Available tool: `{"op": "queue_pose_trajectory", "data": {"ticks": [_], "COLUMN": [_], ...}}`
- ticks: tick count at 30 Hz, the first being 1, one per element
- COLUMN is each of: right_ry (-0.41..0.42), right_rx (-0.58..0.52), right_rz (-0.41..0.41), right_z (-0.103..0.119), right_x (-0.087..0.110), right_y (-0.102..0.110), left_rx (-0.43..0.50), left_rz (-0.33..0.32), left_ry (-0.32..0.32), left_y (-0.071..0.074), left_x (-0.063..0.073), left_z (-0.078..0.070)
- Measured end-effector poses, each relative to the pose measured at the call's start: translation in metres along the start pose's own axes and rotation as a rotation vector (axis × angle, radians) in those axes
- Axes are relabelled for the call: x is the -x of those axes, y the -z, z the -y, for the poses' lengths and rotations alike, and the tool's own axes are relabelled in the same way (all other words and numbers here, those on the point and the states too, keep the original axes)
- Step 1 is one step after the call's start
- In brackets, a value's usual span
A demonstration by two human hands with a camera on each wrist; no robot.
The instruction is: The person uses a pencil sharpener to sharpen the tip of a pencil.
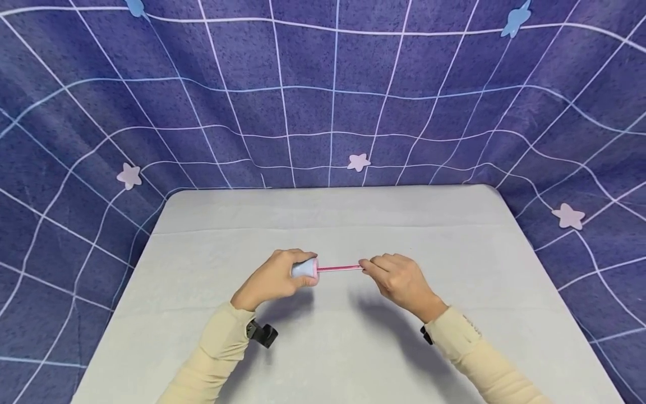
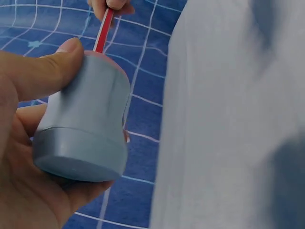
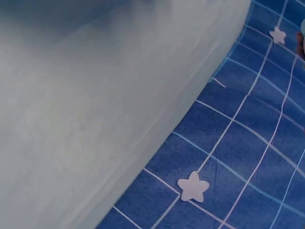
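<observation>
My left hand [image 1: 275, 279] grips a light blue, waisted pencil sharpener [image 2: 86, 114] with a pink end. In the left wrist view, the thumb lies along its side and other fingers wrap beneath it. A slim red pencil [image 1: 339, 269] with a pale stripe runs from the pink end towards the right; its tip is hidden inside. My right hand [image 1: 401, 280] pinches the pencil's other end between thumb and curled fingers. Both hands are raised above the table, casting shadows on it. In the right wrist view, only a sliver of a hand shows at the right edge.
A white-covered table [image 1: 323, 213] lies below the hands. Behind it and at both sides hangs a blue curtain [image 1: 313, 112] with a pale grid and star shapes. Dark wrist camera mounts [image 1: 262, 334] sit at the cuffs.
</observation>
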State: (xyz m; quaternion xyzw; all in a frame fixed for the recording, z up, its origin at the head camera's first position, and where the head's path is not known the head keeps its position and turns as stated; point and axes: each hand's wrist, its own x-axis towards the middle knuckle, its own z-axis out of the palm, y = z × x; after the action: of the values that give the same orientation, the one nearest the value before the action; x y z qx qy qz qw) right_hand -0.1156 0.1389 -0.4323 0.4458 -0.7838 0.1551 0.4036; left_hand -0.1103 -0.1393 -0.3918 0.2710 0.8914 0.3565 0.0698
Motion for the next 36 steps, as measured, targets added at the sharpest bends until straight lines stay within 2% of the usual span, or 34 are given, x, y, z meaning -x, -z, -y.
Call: {"op": "queue_pose_trajectory", "data": {"ticks": [3,5,7,11,14,16,18,23,31,34,36], "right_ry": [0.003,-0.052,-0.157,-0.46,-0.702,-0.829,-0.915,-1.004,-1.124,-1.107,-1.037], "right_rx": [0.009,-0.026,-0.114,-0.422,-0.724,-0.886,-1.01,-1.146,-1.245,-1.213,-1.132], "right_rz": [0.042,0.085,0.152,0.365,0.551,0.659,0.741,0.847,0.941,0.925,0.866], "right_z": [0.003,0.006,0.007,0.006,-0.002,-0.008,-0.014,-0.023,-0.025,-0.023,-0.02], "right_x": [-0.002,-0.004,-0.006,-0.013,-0.017,-0.018,-0.018,-0.014,-0.01,-0.011,-0.012], "right_y": [0.001,0.003,0.005,0.013,0.017,0.018,0.02,0.022,0.024,0.025,0.025], "left_rx": [-0.006,-0.034,-0.092,-0.268,-0.417,-0.492,-0.554,-0.646,-0.67,-0.653,-0.614], "left_rz": [-0.035,-0.089,-0.16,-0.293,-0.364,-0.412,-0.46,-0.576,-0.614,-0.598,-0.563], "left_ry": [-0.032,-0.074,-0.133,-0.311,-0.455,-0.539,-0.613,-0.731,-0.815,-0.808,-0.756], "left_y": [-0.004,-0.007,-0.009,-0.016,-0.024,-0.032,-0.04,-0.051,-0.052,-0.052,-0.051], "left_x": [0.004,0.006,0.006,0.006,0.007,0.009,0.01,0.013,0.011,0.011,0.011], "left_z": [0.004,0.005,0.005,0.006,0.009,0.011,0.013,0.014,0.013,0.015,0.016]}}
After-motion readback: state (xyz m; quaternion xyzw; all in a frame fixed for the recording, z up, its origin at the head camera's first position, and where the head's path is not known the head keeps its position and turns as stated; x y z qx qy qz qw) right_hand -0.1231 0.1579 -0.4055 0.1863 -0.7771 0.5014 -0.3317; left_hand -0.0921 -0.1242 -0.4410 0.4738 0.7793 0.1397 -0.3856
